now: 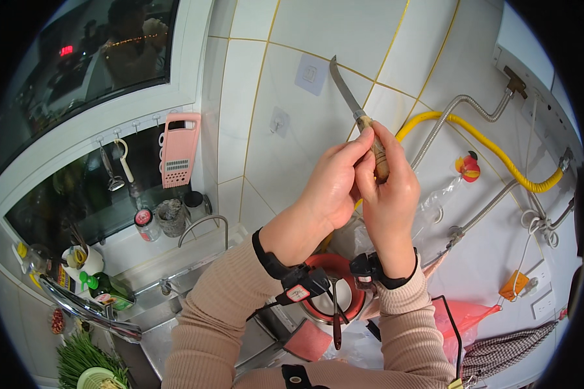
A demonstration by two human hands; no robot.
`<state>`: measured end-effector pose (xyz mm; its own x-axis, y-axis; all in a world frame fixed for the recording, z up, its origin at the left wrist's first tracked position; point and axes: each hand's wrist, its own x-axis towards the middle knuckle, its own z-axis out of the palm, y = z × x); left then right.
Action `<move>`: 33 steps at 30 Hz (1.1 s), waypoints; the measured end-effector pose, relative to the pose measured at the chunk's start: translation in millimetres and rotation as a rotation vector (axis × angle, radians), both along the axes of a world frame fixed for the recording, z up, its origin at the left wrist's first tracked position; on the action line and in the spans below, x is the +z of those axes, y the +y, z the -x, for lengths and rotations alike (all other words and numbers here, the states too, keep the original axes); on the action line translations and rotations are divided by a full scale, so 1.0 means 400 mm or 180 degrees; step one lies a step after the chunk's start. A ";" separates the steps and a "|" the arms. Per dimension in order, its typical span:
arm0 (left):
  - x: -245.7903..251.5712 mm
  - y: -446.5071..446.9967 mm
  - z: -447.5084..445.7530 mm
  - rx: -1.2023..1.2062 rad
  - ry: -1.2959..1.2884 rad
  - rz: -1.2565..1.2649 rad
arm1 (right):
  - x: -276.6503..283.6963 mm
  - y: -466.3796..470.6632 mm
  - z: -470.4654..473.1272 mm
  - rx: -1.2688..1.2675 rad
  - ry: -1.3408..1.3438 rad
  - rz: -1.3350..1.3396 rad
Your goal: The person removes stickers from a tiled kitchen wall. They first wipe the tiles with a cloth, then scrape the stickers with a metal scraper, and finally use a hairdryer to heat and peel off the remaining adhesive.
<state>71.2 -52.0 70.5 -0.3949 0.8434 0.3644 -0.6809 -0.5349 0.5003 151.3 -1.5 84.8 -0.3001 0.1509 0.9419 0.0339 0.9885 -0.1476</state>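
Note:
My left hand (333,177) and my right hand (394,182) are raised close together in front of the tiled wall. Between them they hold a knife with a narrow, hooked steel blade (343,85) and a worn wooden handle (378,153). The tip points up and to the left, away from me. My left thumb presses near the ferrule, while my right fingers lie along the other side of the handle. Some fingertips behind the handle are hidden. Below my wrists, a red basin (321,262) holds a white bowl (336,296) and a dark-handled utensil (337,335).
A steel sink (165,335) with a chrome faucet (87,311) lies to the left. A pink grater (180,150) hangs at the window above several jars. Green stalks (85,360) sit at lower left. A yellow gas hose (491,150) runs along the right wall near sockets (542,287).

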 end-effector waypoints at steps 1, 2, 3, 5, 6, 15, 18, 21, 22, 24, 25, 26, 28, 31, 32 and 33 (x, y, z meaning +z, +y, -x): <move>0.001 0.001 0.000 0.0003 0.0004 0.0000 | 0.001 0.001 0.000 0.0004 0.0011 0.0012; 0.002 0.002 0.000 0.0006 0.0005 0.0001 | 0.001 0.002 0.001 0.0005 0.0001 0.0040; 0.003 0.003 0.001 0.0011 0.0048 -0.0023 | 0.001 0.002 0.001 0.0007 -0.0009 0.0068; 0.002 0.001 0.004 0.0007 0.0176 0.0024 | -0.001 0.002 -0.001 -0.0005 -0.0051 0.0159; 0.002 0.000 0.005 0.0013 0.0236 0.0069 | -0.001 0.001 -0.003 -0.0012 -0.0071 0.0204; -0.025 0.007 0.008 -0.0079 0.0371 -0.0536 | -0.002 0.001 -0.004 0.0104 -0.0057 -0.0274; -0.053 -0.002 0.024 -0.0354 0.0512 -0.0682 | -0.029 -0.008 -0.013 -0.0153 -0.0355 -0.0386; -0.084 -0.012 0.025 -0.0263 0.0947 -0.0657 | -0.064 -0.013 -0.019 -0.0257 -0.0380 -0.0576; -0.092 -0.014 0.024 -0.0253 0.1005 -0.0666 | -0.076 -0.012 -0.022 -0.0280 -0.0391 -0.0610; -0.110 -0.014 0.018 -0.0231 0.1046 -0.0773 | -0.097 -0.008 -0.027 -0.0246 -0.0431 -0.0670; -0.119 -0.012 0.016 -0.0237 0.1042 -0.0724 | -0.106 -0.005 -0.030 -0.0241 -0.0440 -0.0745; -0.128 -0.010 0.014 -0.0254 0.1046 -0.0743 | -0.116 -0.004 -0.033 -0.0183 -0.0355 -0.0855; -0.150 -0.003 0.009 -0.0255 0.1026 -0.0804 | -0.134 -0.001 -0.042 0.0038 -0.0318 -0.0766; -0.178 0.003 0.014 -0.0364 0.1207 -0.1108 | -0.160 0.000 -0.055 0.0396 -0.0172 -0.0801; -0.188 0.000 0.015 -0.0441 0.1186 -0.1152 | -0.168 0.001 -0.062 0.0538 -0.0200 -0.0779; -0.196 -0.003 0.014 -0.0441 0.1245 -0.1134 | -0.176 0.003 -0.067 0.0645 -0.0113 -0.0773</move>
